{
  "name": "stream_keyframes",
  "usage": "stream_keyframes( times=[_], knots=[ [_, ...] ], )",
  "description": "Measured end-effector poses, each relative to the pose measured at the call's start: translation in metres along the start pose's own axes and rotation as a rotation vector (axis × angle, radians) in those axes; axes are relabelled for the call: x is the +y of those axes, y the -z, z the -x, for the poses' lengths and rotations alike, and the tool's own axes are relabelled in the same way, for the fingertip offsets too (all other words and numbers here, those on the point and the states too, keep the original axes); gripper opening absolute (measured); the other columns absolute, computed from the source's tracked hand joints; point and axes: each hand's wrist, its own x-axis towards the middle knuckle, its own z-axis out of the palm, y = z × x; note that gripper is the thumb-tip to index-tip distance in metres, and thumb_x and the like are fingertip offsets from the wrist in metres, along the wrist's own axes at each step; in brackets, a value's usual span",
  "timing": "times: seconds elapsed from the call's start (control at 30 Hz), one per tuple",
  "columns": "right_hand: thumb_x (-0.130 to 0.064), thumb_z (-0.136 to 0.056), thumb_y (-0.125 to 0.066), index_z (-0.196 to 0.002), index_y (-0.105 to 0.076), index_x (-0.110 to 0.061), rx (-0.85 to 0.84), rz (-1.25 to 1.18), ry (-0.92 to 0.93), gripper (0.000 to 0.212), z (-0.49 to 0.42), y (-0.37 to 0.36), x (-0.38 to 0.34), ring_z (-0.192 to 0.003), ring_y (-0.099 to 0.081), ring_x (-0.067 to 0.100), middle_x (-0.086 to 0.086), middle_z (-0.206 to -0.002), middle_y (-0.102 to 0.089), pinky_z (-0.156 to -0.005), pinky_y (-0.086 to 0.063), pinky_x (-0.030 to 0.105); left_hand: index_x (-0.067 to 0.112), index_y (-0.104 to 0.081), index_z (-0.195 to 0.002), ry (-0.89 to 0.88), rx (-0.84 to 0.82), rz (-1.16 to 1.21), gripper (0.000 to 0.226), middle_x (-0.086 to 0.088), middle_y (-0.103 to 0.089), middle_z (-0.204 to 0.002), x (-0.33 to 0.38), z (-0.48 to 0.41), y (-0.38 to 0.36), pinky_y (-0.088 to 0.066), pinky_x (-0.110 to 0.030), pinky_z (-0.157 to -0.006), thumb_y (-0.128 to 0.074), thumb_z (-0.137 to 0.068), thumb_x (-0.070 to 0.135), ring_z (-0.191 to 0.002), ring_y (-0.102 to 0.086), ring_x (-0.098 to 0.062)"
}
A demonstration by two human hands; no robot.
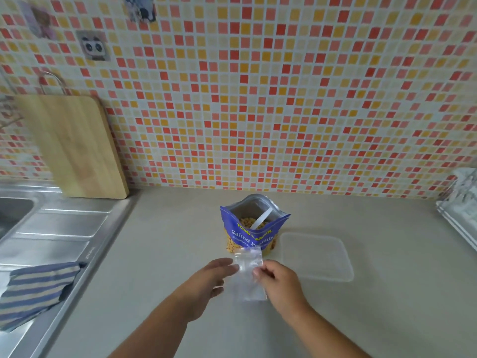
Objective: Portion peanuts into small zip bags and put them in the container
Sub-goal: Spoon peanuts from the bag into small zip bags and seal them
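Note:
A blue bag of salted peanuts stands open on the beige counter, with a white spoon handle sticking out of it. In front of it I hold a small clear zip bag above the counter. My right hand pinches the bag's right side near the top. My left hand reaches in from the left, its straight fingertips touching the bag's upper left edge. A clear plastic container lies flat on the counter to the right of the peanut bag.
A steel sink and drainboard fill the left side, with a striped cloth draped over the edge. A wooden cutting board leans on the tiled wall. A rack with clear plastic sits at the far right.

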Motion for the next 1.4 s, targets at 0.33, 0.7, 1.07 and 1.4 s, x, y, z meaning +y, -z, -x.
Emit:
stream_keyframes(
  times=[0.33, 0.7, 1.07, 1.4],
  knots=[
    [-0.018, -0.082, -0.07, -0.072, -0.064, -0.029, 0.102, -0.186, 0.125, 0.016, 0.017, 0.01, -0.063, -0.062, -0.051, 0.003, -0.015, -0.063, -0.059, -0.066, -0.046, 0.016, 0.012, -0.074, -0.07, -0.455, 0.025, -0.098, 0.013, 0.002, -0.062, -0.065, 0.061, 0.032, -0.005, -0.04, -0.018, -0.062, -0.068, -0.081, 0.008, -0.057, -0.046, -0.008],
    [-0.011, -0.078, -0.063, -0.063, -0.066, -0.026, 0.055, -0.147, -0.004, 0.022, -0.007, 0.045, -0.132, -0.059, -0.056, 0.004, -0.012, -0.059, -0.061, -0.063, -0.049, 0.023, 0.029, -0.049, -0.058, -0.973, 0.446, -0.807, 0.036, 0.01, -0.049, -0.062, 0.087, 0.015, -0.017, -0.032, -0.011, -0.058, -0.076, -0.067, 0.006, -0.066, -0.047, -0.004],
    [-0.007, -0.089, -0.049, -0.101, -0.074, -0.026, 0.051, 0.16, 0.197, 0.034, -0.016, 0.065, -0.134, -0.089, -0.064, 0.007, -0.009, -0.1, -0.072, -0.068, -0.042, 0.004, 0.032, -0.037, -0.136, -0.915, 0.231, -0.984, 0.086, 0.026, -0.034, -0.122, 0.112, 0.023, -0.027, -0.023, -0.016, -0.098, -0.08, -0.062, 0.044, -0.119, -0.024, 0.001],
    [-0.007, -0.094, -0.048, -0.104, -0.072, -0.035, -0.012, 0.038, 0.31, 0.038, -0.021, 0.062, -0.129, -0.074, -0.063, -0.011, -0.016, -0.102, -0.071, -0.065, -0.042, -0.003, 0.04, -0.06, -0.113, -0.909, 0.181, -0.911, 0.047, 0.037, -0.055, -0.098, 0.127, 0.022, -0.02, -0.043, -0.012, -0.085, -0.077, -0.07, 0.039, -0.098, -0.055, 0.008]
  ],
)
